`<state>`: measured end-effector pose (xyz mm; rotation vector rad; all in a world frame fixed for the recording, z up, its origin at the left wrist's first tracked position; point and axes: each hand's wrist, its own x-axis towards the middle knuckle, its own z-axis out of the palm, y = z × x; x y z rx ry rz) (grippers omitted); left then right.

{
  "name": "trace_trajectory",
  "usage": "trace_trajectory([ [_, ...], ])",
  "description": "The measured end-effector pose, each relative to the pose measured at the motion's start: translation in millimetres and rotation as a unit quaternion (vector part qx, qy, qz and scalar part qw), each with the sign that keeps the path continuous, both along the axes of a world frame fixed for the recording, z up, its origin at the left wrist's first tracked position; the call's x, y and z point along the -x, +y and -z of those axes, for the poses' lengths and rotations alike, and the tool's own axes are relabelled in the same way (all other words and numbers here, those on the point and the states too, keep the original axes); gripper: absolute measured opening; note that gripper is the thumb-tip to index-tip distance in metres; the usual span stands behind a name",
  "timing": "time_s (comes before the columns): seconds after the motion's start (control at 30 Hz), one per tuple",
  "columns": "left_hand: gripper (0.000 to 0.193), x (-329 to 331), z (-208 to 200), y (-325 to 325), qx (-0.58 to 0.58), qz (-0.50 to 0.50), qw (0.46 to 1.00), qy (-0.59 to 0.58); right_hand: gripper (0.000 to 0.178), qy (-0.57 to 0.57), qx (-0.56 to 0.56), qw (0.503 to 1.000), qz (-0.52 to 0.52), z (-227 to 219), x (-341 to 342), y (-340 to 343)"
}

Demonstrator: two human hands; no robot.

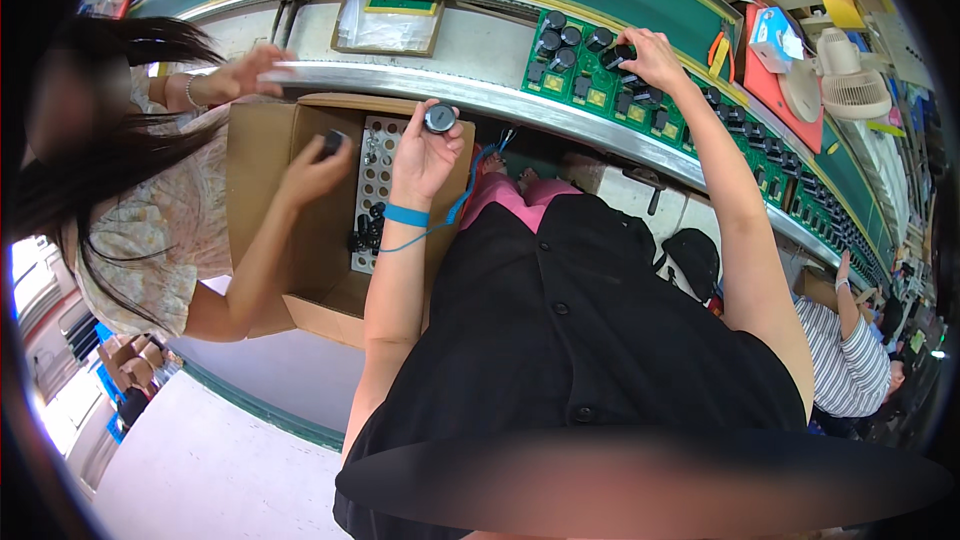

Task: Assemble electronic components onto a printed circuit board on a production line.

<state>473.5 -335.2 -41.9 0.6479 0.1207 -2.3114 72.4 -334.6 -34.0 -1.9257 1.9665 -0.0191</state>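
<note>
A black round capacitor (pixel 439 119) with a grey top lies in the fingers of my left hand (pixel 425 158), palm up over the edge of a cardboard box. A blue wrist strap (pixel 406 214) with a coiled cord is on that wrist. At the bench, my right hand (pixel 655 62) grips another black capacitor (pixel 617 58) at a green circuit board (pixel 601 100); whether it is seated in the board cannot be made out. Several more large capacitors (pixel 549 42) stand upright on the board's left part, among smaller black and yellow parts.
The open cardboard box (pixel 325 307) holds a white tray with round holes (pixel 378 155) and loose black parts. On the left, a co-worker's hand (pixel 312 172) holds a dark part above it. A metal rail (pixel 450 100) edges the line; more boards (pixel 765 165) run right. A fan (pixel 853 80) stands behind.
</note>
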Motion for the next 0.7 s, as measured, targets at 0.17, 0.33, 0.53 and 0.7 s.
trace_trajectory([
  [0.17,0.024,2,-5,3,-0.001,0.009,1.000,-0.019,0.038,0.017,0.030,0.999,0.018,0,-3,3],
  [0.33,0.023,5,-5,3,-0.015,0.021,0.999,-0.039,0.038,0.017,0.035,0.999,0.033,12,3,7],
  [0.53,0.022,8,-4,3,-0.027,0.031,0.998,-0.058,0.039,0.046,0.010,0.995,0.088,8,-9,1],
  [0.7,0.021,15,-1,3,-0.035,0.036,0.997,-0.053,0.037,0.101,0.021,0.991,0.088,7,-24,7],
])
